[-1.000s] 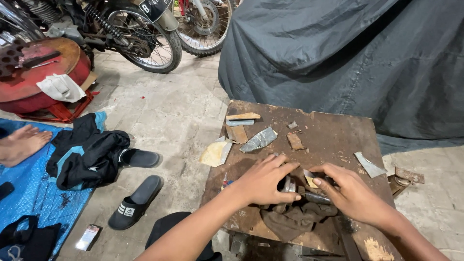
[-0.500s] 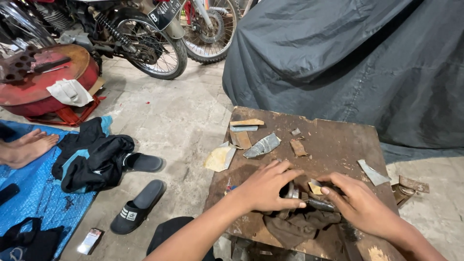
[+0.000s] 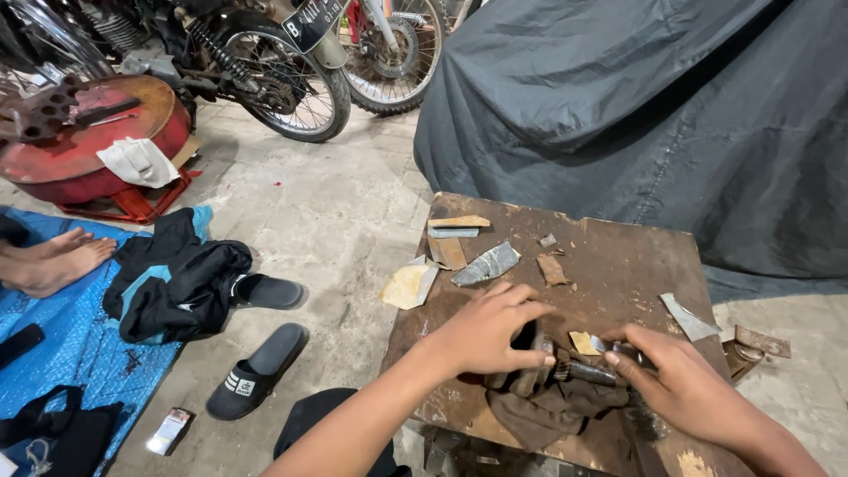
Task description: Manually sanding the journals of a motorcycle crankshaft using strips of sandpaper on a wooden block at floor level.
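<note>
Workshop floor of bare concrete, with a low, stained wooden table (image 3: 618, 256) nearest us as the working surface. On its near edge, a dark greasy rag (image 3: 552, 411) lies under the work, seemingly to cushion it and keep it from rolling. Our left hand (image 3: 486, 331) is cupped over a round metal gear part (image 3: 530, 371), fingers curled down around its rim so that it stands steady on edge; grip closed and firm. Our right hand (image 3: 680, 384) has fingers and thumb pinched on a short metal shaft (image 3: 590, 371) lying level and meeting the gear's side, as if to keep it lined up; how tightly it is held, we cannot tell. Just behind the hands, a small yellowish scrap (image 3: 583, 343). Further back on the table, torn gasket-like pieces (image 3: 486, 263), scattered loosely and kept out of the way of the hands. Left of the table on the floor, a pair of black sandals (image 3: 256, 367), a heap of dark clothing (image 3: 172, 283) and a blue tarp (image 3: 71, 353) with another person's bare feet (image 3: 53, 261) on it. Beyond, a red drum (image 3: 88, 141) lying flat, parked motorcycles (image 3: 265, 62), and a grey cover (image 3: 636, 115) draped over something large
</note>
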